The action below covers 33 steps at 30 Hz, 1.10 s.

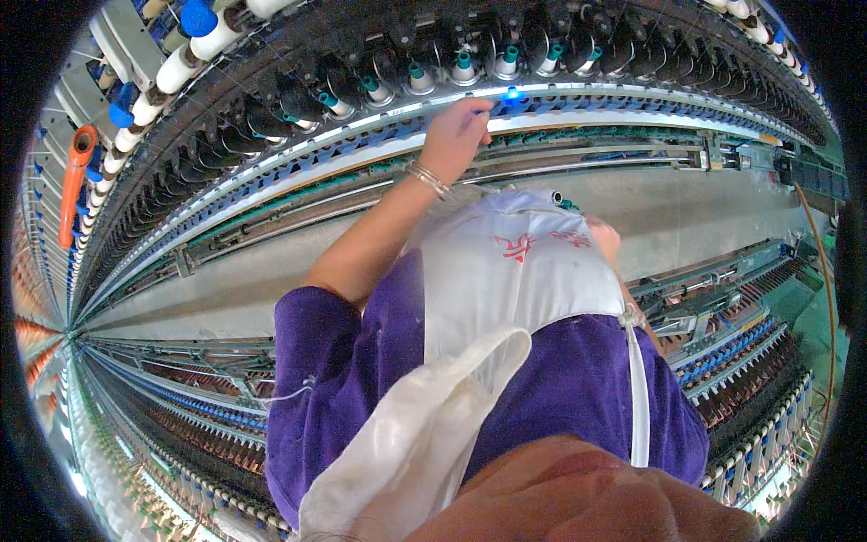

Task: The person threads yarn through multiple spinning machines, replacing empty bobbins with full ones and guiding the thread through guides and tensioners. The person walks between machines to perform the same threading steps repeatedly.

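Observation:
My left hand [458, 138] reaches out over the long rail [397, 117] of a spinning machine, fingers curled and pinched together. Whatever is between those fingertips is too small to make out. Just beyond it stands a row of bobbins with green tops [463, 65], and a small blue light [513, 93] glows beside the fingers. Close to my body, my right hand [603, 237] looks closed at the edge of my white apron [515, 271], which partly hides it. Beside that hand, a tube end [556, 197] with green parts pokes up; I cannot tell if the hand holds it.
White spools [212, 38] with blue caps line the upper left, near an orange tube [76, 185]. A grey floor aisle [244, 271] runs between this machine and a second one [736, 339] behind me. A brown cable [824, 298] hangs at the right.

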Motion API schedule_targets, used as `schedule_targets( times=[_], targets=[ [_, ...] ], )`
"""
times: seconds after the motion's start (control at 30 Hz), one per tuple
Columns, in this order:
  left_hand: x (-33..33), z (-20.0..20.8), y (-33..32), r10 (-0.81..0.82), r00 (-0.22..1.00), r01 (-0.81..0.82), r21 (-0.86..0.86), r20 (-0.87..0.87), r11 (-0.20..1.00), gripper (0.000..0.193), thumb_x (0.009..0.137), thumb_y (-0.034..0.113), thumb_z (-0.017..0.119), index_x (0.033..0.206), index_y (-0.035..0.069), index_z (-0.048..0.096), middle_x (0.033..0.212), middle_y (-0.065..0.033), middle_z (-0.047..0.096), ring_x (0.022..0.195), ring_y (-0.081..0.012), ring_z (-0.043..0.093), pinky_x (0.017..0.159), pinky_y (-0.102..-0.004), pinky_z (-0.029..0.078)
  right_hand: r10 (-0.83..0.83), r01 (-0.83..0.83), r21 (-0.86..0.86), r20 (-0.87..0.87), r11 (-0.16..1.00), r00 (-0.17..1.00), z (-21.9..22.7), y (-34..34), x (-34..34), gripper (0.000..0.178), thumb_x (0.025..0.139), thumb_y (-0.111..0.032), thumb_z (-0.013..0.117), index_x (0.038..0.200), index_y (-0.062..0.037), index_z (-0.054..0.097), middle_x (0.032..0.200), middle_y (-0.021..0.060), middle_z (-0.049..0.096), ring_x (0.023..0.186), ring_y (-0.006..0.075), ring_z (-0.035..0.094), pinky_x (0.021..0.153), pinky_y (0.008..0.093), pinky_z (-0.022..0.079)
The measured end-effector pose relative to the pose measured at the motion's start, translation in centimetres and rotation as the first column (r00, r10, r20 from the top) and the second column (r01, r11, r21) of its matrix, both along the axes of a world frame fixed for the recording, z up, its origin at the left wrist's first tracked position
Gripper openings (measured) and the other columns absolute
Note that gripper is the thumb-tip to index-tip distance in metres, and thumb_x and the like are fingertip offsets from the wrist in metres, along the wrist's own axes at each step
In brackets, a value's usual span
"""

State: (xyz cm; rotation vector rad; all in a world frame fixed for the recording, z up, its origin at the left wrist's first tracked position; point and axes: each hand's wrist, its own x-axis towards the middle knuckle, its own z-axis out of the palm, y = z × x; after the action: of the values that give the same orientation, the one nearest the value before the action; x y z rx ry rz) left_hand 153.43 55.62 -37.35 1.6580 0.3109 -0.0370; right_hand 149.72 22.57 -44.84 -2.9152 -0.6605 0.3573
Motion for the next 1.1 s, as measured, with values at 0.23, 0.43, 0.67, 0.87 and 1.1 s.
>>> schedule_targets(
  times=[0.23, 0.43, 0.67, 0.87, 1.1],
  targets=[
    [0.5, 2.2, -0.4, -0.051, 0.995, 0.044, 0.077, 0.09, 0.996, 0.02, 0.095, 0.014, 0.053, 0.112, 0.011, 0.062, 0.072, 0.0002, 0.062, 0.061, -0.0051, 0.053, 0.053, -0.0215, 0.043, -0.189, 0.189, 0.16, -0.018, 0.969, 0.982, 0.0, 1.4, 0.3, 0.025, 0.074, -0.032, 0.066, 0.083, -0.0081, 0.067, 0.074, 0.0129, 0.066, 0.067, 0.0345, 0.065, 0.057, 0.0423, 0.05],
    [0.3, 2.4, 0.1, -0.007, 0.998, 0.008, -0.016, 0.059, 1.0, 0.02, 0.095, 0.014, 0.053, 0.112, 0.008, 0.061, 0.073, 0.0013, 0.06, 0.061, -0.0039, 0.051, 0.054, -0.0206, 0.043, -0.237, 0.334, 0.423, -0.265, 0.842, 0.935, 0.8, 0.8, 0.4, 0.024, 0.075, -0.029, 0.066, 0.085, -0.0076, 0.067, 0.084, 0.0127, 0.066, 0.075, 0.0309, 0.065, 0.065, 0.0392, 0.051],
    [0.9, 1.1, 1.5, 0.132, 0.991, -0.128, -0.112, 0.035, 0.985, 0.039, 0.095, 0.013, 0.051, 0.132, 0.006, 0.044, 0.072, -0.0052, 0.063, 0.051, -0.0076, 0.051, 0.045, -0.0217, 0.042, 0.107, 0.276, 0.598, -0.524, 0.753, 0.845, 7.6, -2.3, -0.5, 0.022, 0.079, -0.02, 0.067, 0.094, -0.0042, 0.069, 0.086, 0.0108, 0.064, 0.073, 0.025, 0.062, 0.07, 0.0351, 0.049],
    [6.6, 0.2, 1.7, 0.132, 0.99, -0.126, -0.11, 0.048, 0.986, 0.048, 0.097, 0.019, 0.047, 0.139, 0.002, 0.031, 0.073, -0.0093, 0.064, 0.048, -0.0104, 0.051, 0.042, -0.0237, 0.042, 0.243, 0.282, 0.562, -0.682, 0.778, 0.69, 11.6, 0.1, 0.0, 0.023, 0.08, -0.015, 0.068, 0.097, 0.0001, 0.068, 0.086, 0.0085, 0.065, 0.077, 0.0202, 0.06, 0.073, 0.032, 0.047],
    [2.8, -2.2, 2.4, -0.084, 0.981, -0.073, 0.73, 0.176, 0.679, 0.026, 0.093, 0.029, 0.052, 0.088, 0.008, 0.066, 0.079, -0.0116, 0.066, 0.066, -0.0308, 0.062, 0.061, -0.0412, 0.05, 0.006, 0.535, 0.298, -0.877, 0.79, 0.48, 15.4, -0.5, 3.1, 0.015, 0.084, -0.013, 0.061, 0.095, -0.0047, 0.065, 0.08, 0.0036, 0.065, 0.067, 0.0108, 0.057, 0.057, 0.0244, 0.044]
  ],
)
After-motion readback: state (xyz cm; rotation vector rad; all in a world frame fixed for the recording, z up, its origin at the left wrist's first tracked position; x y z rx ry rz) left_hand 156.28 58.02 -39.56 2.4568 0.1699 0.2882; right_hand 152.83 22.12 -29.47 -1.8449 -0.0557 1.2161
